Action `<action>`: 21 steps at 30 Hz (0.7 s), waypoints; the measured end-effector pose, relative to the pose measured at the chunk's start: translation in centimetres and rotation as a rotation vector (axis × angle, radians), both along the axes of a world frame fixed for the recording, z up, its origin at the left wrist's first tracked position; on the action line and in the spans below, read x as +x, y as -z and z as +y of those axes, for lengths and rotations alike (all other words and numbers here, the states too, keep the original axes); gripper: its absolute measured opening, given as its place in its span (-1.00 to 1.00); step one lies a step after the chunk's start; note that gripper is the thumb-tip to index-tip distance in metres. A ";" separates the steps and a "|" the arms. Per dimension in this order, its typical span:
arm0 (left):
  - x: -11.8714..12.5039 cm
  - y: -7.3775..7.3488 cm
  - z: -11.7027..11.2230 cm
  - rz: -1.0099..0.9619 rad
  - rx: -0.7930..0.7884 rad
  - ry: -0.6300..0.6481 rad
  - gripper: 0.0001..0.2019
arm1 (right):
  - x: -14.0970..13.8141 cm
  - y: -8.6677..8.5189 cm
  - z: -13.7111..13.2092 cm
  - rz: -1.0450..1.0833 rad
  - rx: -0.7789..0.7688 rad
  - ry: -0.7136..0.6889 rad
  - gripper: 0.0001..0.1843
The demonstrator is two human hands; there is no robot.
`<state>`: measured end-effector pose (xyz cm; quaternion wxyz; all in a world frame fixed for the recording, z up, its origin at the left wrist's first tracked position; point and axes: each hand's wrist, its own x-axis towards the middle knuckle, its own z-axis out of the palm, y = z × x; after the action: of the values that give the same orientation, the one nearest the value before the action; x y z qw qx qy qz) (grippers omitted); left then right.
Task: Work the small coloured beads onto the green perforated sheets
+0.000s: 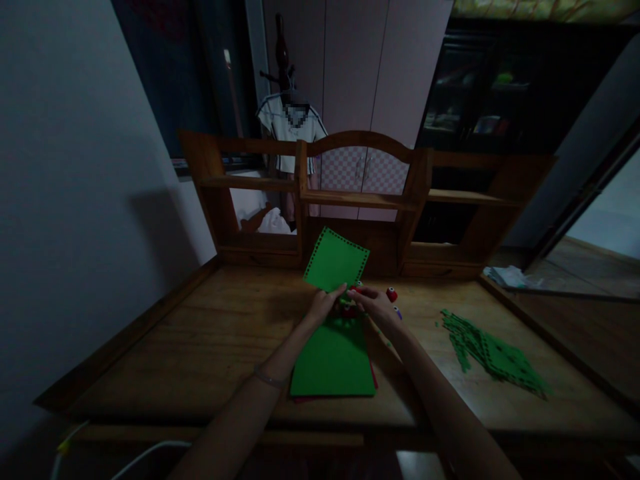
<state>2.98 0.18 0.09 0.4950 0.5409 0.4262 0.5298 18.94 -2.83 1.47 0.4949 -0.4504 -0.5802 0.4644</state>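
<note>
A green sheet (337, 260) with a row of small punched holes along its edges is tilted up above the desk. My left hand (324, 305) is closed on its lower edge. My right hand (379, 308) is closed on a small red craft punch (353, 291) at the sheet's lower corner; the fingers partly hide it. Just below the hands, another red object (349, 311) shows among small green bits. A stack of green sheets (334, 360), with a red sheet peeking out underneath, lies in front of me. Beside my right hand are a red punch (391, 294) and a purple one (397, 312).
To the right, a loose pile of green punched strips and sheets (495, 353) lies on the wooden desk (210, 333). A wooden shelf unit (360, 199) runs along the desk's back. Behind it, a shirt (295, 133) hangs on a coat stand. The room is dim.
</note>
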 end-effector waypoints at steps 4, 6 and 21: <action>0.1 -0.3 -0.3 0.016 0.102 -0.032 -0.55 | 0.0 0.2 0.2 0.009 0.008 0.018 -0.60; 0.1 -0.4 -0.5 0.061 0.135 -0.053 -0.57 | 0.0 0.2 0.2 0.018 0.009 0.003 -0.59; -0.1 -0.3 -0.6 0.147 0.090 -0.052 -0.59 | -0.3 -0.3 0.0 0.022 0.011 0.013 -0.59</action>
<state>2.93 -0.43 0.40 0.4235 0.5890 0.4509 0.5199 18.69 -2.88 1.73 0.5069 -0.4464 -0.5740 0.4629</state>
